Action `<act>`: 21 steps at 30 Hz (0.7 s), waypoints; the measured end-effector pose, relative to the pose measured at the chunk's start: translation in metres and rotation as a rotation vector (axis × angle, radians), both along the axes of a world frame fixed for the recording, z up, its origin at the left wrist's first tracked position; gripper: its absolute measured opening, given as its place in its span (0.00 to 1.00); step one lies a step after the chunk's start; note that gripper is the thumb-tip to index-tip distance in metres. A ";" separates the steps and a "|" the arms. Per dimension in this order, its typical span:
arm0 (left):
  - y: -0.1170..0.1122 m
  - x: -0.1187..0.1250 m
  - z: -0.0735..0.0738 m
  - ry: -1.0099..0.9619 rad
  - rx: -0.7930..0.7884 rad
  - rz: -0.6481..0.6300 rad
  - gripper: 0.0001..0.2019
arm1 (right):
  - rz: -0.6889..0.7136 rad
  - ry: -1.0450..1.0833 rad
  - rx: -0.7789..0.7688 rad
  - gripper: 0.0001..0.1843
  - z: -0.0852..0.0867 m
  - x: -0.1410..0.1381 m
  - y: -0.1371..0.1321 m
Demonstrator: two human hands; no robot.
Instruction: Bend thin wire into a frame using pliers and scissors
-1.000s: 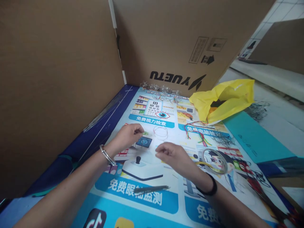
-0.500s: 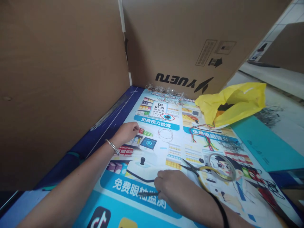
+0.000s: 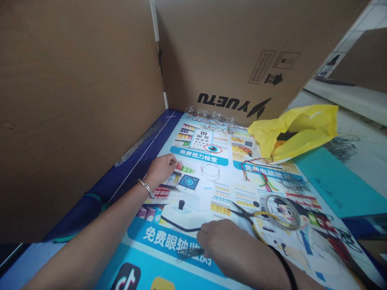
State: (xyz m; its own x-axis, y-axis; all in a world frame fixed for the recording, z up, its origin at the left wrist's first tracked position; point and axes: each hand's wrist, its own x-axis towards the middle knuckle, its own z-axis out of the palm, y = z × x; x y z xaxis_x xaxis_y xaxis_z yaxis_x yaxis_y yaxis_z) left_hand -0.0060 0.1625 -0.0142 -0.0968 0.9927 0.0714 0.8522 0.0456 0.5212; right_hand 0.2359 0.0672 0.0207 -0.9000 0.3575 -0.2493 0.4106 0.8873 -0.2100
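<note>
My left hand [image 3: 162,168] rests on the printed sheet [image 3: 193,201], thumb and fingers pinched together; anything between them is too small to make out. Nearer to me, my right hand [image 3: 219,243] is closed around a bundle of thin dark wires [image 3: 189,253], whose ends stick out to the left. A thin loop of wire or thread [image 3: 211,172] lies right of my left hand. Just beyond my right wrist are scissors [image 3: 252,217] with yellow handles, blades apart, and a clear roll of tape [image 3: 298,219] overlaps their handles.
Cardboard walls [image 3: 193,52] stand at the back and left. A yellow bag [image 3: 302,129], coloured threads [image 3: 267,181] and loose thin wires [image 3: 293,183] lie to the right, with dark cords [image 3: 341,237] nearer. Small clear pieces [image 3: 211,114] line the back wall.
The wire bundle in my right hand has turned and looks more fanned out. My right hand has shifted slightly down and right; the left stays almost in place, still pinched.
</note>
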 end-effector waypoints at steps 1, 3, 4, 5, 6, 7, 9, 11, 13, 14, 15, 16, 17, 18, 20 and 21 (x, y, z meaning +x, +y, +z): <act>0.000 0.000 0.000 0.017 -0.006 0.004 0.06 | -0.002 0.002 -0.004 0.05 0.002 0.000 0.000; -0.001 0.000 0.001 0.051 -0.019 0.013 0.06 | -0.004 0.009 -0.012 0.05 0.004 0.000 0.000; -0.002 0.000 0.002 0.066 -0.026 0.017 0.06 | -0.003 0.017 -0.014 0.04 0.004 0.000 0.001; -0.002 0.000 0.002 0.080 -0.031 0.019 0.06 | -0.001 0.026 -0.014 0.04 0.004 0.001 0.001; -0.003 0.001 0.003 0.092 -0.034 0.021 0.06 | 0.002 0.035 -0.014 0.03 0.004 0.001 0.002; -0.004 0.002 0.004 0.103 -0.035 0.020 0.06 | 0.004 0.041 -0.015 0.03 0.003 0.002 0.003; -0.004 0.002 0.005 0.118 -0.035 0.015 0.06 | 0.007 0.044 -0.031 0.03 0.002 0.003 0.004; -0.004 0.001 0.008 0.125 -0.032 0.006 0.07 | -0.003 0.052 -0.068 0.03 0.002 0.005 0.007; -0.004 -0.001 0.014 0.126 -0.026 -0.004 0.07 | -0.025 0.081 -0.126 0.02 0.002 0.006 0.009; -0.005 -0.002 0.019 0.123 -0.018 -0.015 0.08 | -0.038 0.099 -0.156 0.01 0.002 0.007 0.011; -0.007 -0.003 0.025 0.116 -0.006 -0.028 0.08 | -0.051 0.116 -0.181 0.02 0.002 0.007 0.012; -0.009 -0.002 0.032 0.106 0.005 -0.051 0.09 | -0.062 0.129 -0.200 0.03 0.003 0.007 0.014; -0.013 -0.001 0.040 0.079 0.030 -0.099 0.09 | -0.068 0.136 -0.213 0.05 0.004 0.008 0.016; -0.018 0.003 0.048 0.047 0.059 -0.147 0.10 | -0.075 0.141 -0.218 0.07 0.006 0.008 0.018; -0.030 0.014 0.062 -0.025 0.058 -0.304 0.10 | -0.101 0.146 -0.213 0.09 0.009 0.008 0.022; -0.037 0.021 0.067 -0.067 0.039 -0.381 0.09 | -0.122 0.151 -0.202 0.10 0.011 0.008 0.024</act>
State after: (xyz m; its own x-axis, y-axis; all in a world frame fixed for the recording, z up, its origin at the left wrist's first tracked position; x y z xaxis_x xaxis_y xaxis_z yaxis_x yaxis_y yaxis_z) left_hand 0.0151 0.1258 0.0527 0.2732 0.9550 0.1154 0.7684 -0.2888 0.5711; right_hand 0.2441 0.0911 0.0318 -0.8860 0.4218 -0.1927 0.4620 0.7673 -0.4446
